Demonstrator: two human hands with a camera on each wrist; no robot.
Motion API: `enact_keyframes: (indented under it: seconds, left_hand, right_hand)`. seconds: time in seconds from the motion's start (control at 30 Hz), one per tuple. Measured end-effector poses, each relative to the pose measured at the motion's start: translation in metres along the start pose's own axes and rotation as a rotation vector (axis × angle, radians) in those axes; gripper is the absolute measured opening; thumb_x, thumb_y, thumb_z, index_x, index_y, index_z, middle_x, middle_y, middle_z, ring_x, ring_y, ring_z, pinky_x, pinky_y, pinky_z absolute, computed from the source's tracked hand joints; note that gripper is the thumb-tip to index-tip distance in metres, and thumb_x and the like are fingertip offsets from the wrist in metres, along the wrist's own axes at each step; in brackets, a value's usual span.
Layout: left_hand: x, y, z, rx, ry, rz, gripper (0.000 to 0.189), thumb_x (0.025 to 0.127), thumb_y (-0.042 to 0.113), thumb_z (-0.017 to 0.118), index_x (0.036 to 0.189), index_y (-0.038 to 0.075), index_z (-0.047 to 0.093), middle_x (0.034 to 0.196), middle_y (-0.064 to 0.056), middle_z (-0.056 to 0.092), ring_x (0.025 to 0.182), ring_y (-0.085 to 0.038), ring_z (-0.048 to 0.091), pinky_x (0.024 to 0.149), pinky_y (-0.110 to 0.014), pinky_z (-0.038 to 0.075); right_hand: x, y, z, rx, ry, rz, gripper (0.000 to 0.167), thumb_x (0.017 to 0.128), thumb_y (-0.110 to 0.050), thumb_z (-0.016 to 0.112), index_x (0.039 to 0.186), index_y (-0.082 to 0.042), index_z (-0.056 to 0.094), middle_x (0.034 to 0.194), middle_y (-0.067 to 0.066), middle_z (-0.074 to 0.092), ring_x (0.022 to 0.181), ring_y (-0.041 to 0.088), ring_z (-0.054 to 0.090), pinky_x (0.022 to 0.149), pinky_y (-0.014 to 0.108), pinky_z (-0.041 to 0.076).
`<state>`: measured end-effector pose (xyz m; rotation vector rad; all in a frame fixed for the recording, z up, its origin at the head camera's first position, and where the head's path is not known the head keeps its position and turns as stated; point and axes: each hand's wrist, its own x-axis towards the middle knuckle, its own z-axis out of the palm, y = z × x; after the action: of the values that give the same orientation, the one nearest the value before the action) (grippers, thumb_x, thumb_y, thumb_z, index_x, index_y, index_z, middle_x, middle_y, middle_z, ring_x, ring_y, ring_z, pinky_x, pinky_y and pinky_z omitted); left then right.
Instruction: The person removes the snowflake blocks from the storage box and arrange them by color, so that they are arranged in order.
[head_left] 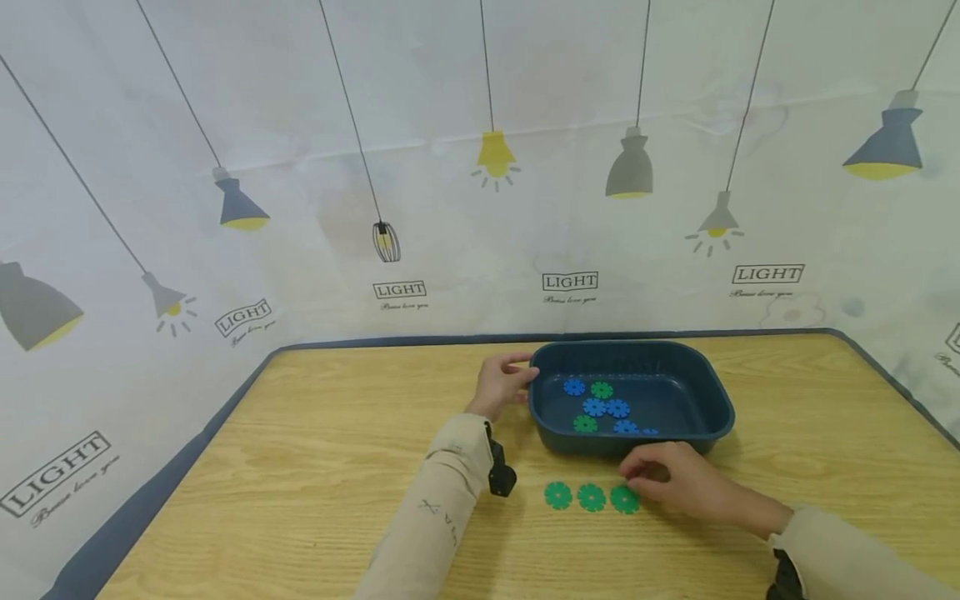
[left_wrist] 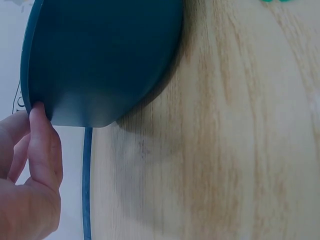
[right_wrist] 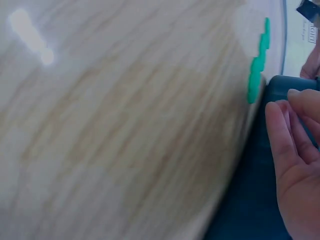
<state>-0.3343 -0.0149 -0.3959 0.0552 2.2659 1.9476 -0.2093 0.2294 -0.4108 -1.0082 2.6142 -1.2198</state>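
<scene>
A dark blue plastic basin (head_left: pixel 633 446) stands on the table. My left hand (head_left: pixel 501 385) holds its left end by the rim, with a fingertip on the outer wall in the left wrist view. In front of the basin lie three flat green notched discs in a row: a left disc (head_left: pixel 558 495), a middle disc (head_left: pixel 591 497) and a right disc (head_left: pixel 623 499). Beside the right disc hovers my right hand (head_left: pixel 678 482), fingers loosely bent, nothing visible between them. Inside the basin are several blue discs (head_left: pixel 594 407), a green disc (head_left: pixel 602 390) and another green disc (head_left: pixel 585 424).
The wooden table (head_left: pixel 315 500) reaches back to a light wall covering (head_left: pixel 450 208) printed with lamps. Both wrists carry black straps, and the left strap's device (head_left: pixel 501 475) hangs close to the basin's left front side.
</scene>
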Motion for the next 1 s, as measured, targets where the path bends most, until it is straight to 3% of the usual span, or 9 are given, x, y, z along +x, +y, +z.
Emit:
enact_keyframes:
  seconds: [0.2,0.4,0.6,0.83,1.0]
  left_hand:
    - [0.001,-0.001,0.001,-0.003,0.001,-0.011,0.032,0.081,0.008,0.064,0.113,0.006,0.061,0.088,-0.010,0.060,0.070,-0.018,0.062,0.058,-0.032,0.053]
    - [0.000,0.000,0.001,0.006,0.004,-0.006,0.032,0.082,0.008,0.064,0.113,0.006,0.061,0.088,-0.011,0.058,0.067,-0.017,0.062,0.056,-0.030,0.052]
    - [-0.009,0.009,0.000,0.005,-0.006,-0.007,0.032,0.083,0.007,0.062,0.115,0.003,0.059,0.089,-0.013,0.058,0.079,-0.030,0.062,0.056,-0.030,0.053]
    - [-0.003,0.003,0.000,0.006,-0.001,0.000,0.032,0.082,0.008,0.063,0.114,0.004,0.060,0.088,-0.012,0.059,0.079,-0.027,0.063,0.055,-0.029,0.052]
    - [-0.004,0.004,0.000,0.009,-0.005,-0.001,0.032,0.082,0.008,0.062,0.114,0.004,0.060,0.089,-0.013,0.059,0.078,-0.026,0.063,0.057,-0.030,0.053]
  right_hand:
    - [-0.002,-0.013,-0.009,0.069,-0.019,-0.003,0.015,0.085,-0.015,0.060,0.091,-0.002,0.063,0.084,0.005,0.063,0.074,0.006,0.058,0.059,0.024,0.050]
    - [0.008,-0.025,-0.023,0.024,0.053,-0.052,0.010,0.084,-0.009,0.061,0.090,-0.002,0.063,0.081,0.001,0.063,0.070,0.007,0.059,0.060,0.024,0.050]
    - [0.026,-0.033,-0.042,0.023,0.075,-0.009,0.011,0.086,-0.011,0.059,0.093,-0.003,0.062,0.079,0.001,0.061,0.063,0.014,0.059,0.056,0.027,0.050]
    - [0.053,-0.024,-0.059,-0.085,0.080,0.047,0.011,0.086,-0.012,0.059,0.093,-0.005,0.063,0.079,-0.002,0.062,0.062,0.011,0.057,0.056,0.026,0.048]
    - [0.067,-0.007,-0.059,-0.074,0.084,0.115,0.012,0.086,-0.010,0.058,0.094,-0.002,0.062,0.081,0.003,0.063,0.067,0.022,0.059,0.058,0.029,0.050]
